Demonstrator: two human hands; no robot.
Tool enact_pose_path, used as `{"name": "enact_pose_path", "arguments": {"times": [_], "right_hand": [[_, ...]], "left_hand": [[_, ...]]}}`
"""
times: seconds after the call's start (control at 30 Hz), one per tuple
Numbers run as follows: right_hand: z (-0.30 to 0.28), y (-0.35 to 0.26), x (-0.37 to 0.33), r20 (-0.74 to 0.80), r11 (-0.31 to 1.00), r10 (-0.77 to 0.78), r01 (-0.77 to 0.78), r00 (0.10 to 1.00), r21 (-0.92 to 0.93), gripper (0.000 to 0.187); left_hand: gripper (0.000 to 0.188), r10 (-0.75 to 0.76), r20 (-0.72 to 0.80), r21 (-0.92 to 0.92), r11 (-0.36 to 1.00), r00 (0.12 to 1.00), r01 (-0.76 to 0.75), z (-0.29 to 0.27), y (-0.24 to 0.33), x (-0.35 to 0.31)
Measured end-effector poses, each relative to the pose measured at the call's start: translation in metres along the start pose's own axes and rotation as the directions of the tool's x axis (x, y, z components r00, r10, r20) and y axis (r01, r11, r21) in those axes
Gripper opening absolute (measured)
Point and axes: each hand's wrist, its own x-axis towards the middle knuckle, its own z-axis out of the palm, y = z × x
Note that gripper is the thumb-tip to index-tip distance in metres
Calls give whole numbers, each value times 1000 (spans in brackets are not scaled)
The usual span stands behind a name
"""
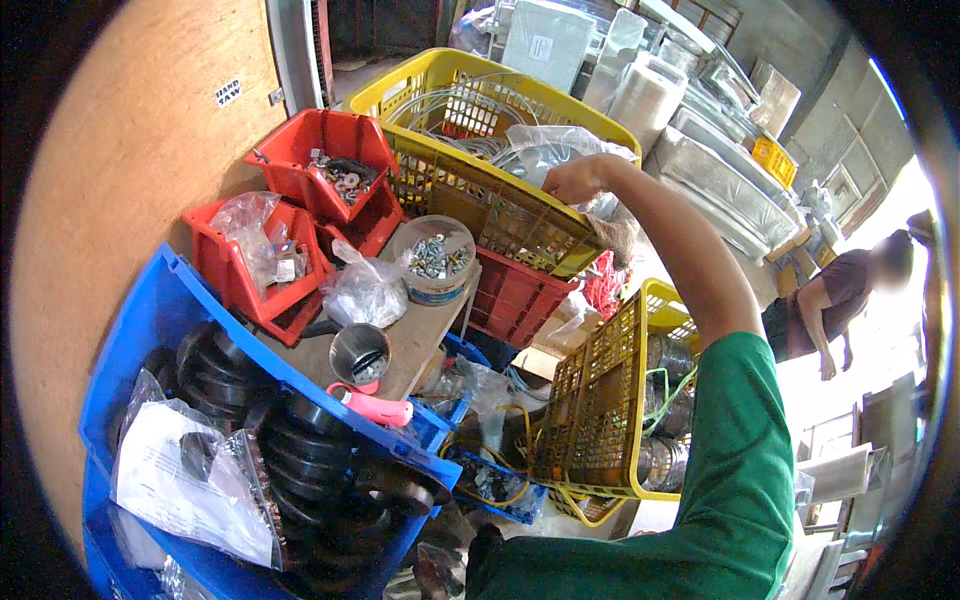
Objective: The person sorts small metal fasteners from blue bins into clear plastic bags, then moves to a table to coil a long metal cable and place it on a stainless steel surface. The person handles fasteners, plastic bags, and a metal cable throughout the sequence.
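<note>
My right arm, in a green sleeve, reaches up and across to a large yellow crate [490,195]. At its end my right hand [578,180] is over the crate's near rim, fingers curled inward and closed. A clear plastic bag [560,143] lies around and behind the hand. What the fingers grip, if anything, is hidden. Coiled pale cable or tubing [455,108] fills the crate's left part. My left hand is out of view.
Red bins [330,165] of small hardware, a tub of screws [437,262] and a metal cup [360,352] stand left. A blue bin [200,290] holds black ribbed parts. Another yellow crate [590,400] with spools stands beside my arm. A person [835,295] bends at far right.
</note>
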Motion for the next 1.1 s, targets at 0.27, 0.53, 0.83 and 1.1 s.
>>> {"name": "enact_pose_path", "arguments": {"times": [0.27, 0.53, 0.83, 1.1], "right_hand": [[-11, 4, -16, -46, 995, -97, 97, 994, -11, 38], [-36, -22, -41, -382, 994, 27, 16, 924, 108, 52], [-23, 26, -47, -612, 683, 304, 280, 730, 675, 29], [-63, -36, -74, -773, 276, 261, 723, 578, 634, 24]], "left_hand": [[31, 8, -5, 44, 999, 1000, -8, -8, 1, -1], [31, 5, -19, 110, 994, 1000, -3, -1, -35, -21], [32, -7, 34, 306, 952, 999, -3, 22, -28, 2], [32, 68, 32, 408, 910, 997, -75, 39, -17, 15]]}}
